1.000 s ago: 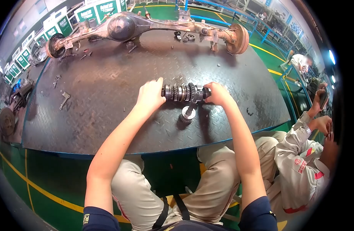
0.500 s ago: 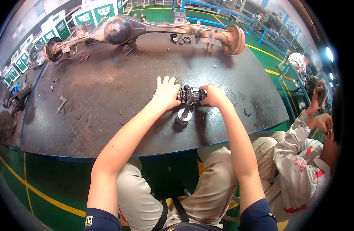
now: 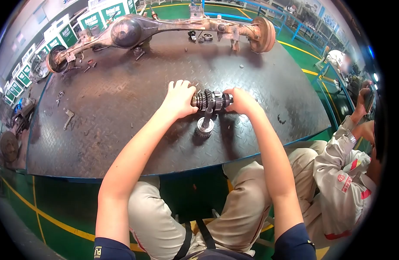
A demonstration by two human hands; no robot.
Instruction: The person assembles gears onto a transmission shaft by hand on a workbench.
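Between my two hands is a dark gear shaft [image 3: 202, 100], lying crosswise with several toothed gears along it. My left hand [image 3: 180, 100] is at its left end, thumb on the near side and fingers curled over the far side. The right end is gripped by my right hand [image 3: 239, 101], thumb and fingers closed around it. Just below the gears, a second shaft [image 3: 207, 116] points toward me, with a shiny ring-shaped bearing [image 3: 205, 125] at its near end. Whether the two shafts touch cannot be made out.
A rusty axle housing [image 3: 126, 31] spans the back of the steel-topped table [image 3: 104, 143]. A flat metal bracket [image 3: 68, 118] lies at the left, a dark curved piece [image 3: 281, 119] at the right. A co-worker in a light jacket [image 3: 342, 177] sits close on my right.
My left hand has shifted slightly left along the gear shaft, so more of its left end shows. My right hand keeps its hold. The whole view has moved a little.
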